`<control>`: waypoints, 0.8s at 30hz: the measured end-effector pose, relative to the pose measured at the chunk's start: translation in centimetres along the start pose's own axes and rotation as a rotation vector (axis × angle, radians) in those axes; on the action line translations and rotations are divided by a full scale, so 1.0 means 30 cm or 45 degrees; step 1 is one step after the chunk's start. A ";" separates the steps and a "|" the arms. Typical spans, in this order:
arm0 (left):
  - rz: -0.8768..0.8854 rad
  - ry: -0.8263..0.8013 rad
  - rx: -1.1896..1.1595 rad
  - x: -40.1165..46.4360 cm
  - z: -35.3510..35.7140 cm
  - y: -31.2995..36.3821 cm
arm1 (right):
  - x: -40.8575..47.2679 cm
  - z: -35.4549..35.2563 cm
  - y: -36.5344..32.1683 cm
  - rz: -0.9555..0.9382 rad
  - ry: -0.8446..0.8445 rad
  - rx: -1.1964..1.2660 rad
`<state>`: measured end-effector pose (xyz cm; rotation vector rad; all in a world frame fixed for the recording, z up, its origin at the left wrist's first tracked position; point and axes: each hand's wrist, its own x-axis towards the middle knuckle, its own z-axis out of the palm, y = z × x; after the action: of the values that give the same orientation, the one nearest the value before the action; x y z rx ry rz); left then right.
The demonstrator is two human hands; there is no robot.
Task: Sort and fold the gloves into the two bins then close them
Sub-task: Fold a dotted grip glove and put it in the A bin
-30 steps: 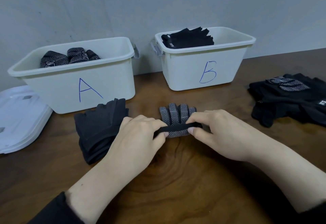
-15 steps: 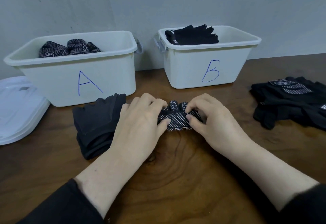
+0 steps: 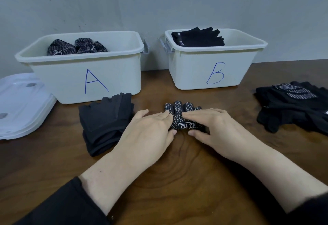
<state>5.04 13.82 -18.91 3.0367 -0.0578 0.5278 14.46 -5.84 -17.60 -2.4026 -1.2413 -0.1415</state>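
Pressing down on a black knit glove with white grip dots [image 3: 184,124], half-folded, cuff end doubled over so the printed logo faces up and its dotted fingers poke out toward the wall. My left hand [image 3: 150,130] lies flat on the glove's left end, fingers straight, thumb tucked at the near edge. My right hand [image 3: 211,127] does the same on the right end, fingers straight across the top, thumb at the near edge. Neither hand grips; both just hold the fold flat on the brown wooden table [image 3: 177,180].

Taking the white plastic bin marked A [image 3: 85,68] as landmark: the dotted glove sits in front of it and off to its right, roughly level with the gap between it and the white plastic bin marked B [image 3: 213,61]. Bin A already holds folded dotted gloves, so this one likely goes there. Plain black fingerless gloves, stacked [image 3: 106,122], lie just in front of bin A, beside my left hand. White plastic lids [image 3: 23,104] rest left of bin A. A loose pile of black gloves [image 3: 292,107] waits far right, past bin B.

Risks: knit fabric springs open once pressure lifts, so the fold may undo during pickup. My left wrist is close to the plain stack and could drag it.
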 end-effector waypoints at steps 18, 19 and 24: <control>-0.093 0.088 -0.391 -0.025 -0.082 0.026 | -0.026 -0.061 -0.033 0.160 -0.052 0.490; -0.129 0.046 -0.458 -0.026 -0.085 0.026 | -0.028 -0.068 -0.038 0.170 -0.057 0.526; -0.247 0.082 -0.541 -0.013 -0.074 0.027 | -0.014 -0.057 -0.033 0.255 0.081 0.460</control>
<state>3.89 13.17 -16.93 2.5763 0.1119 0.5194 13.59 -6.38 -15.84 -2.1699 -0.9022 0.0620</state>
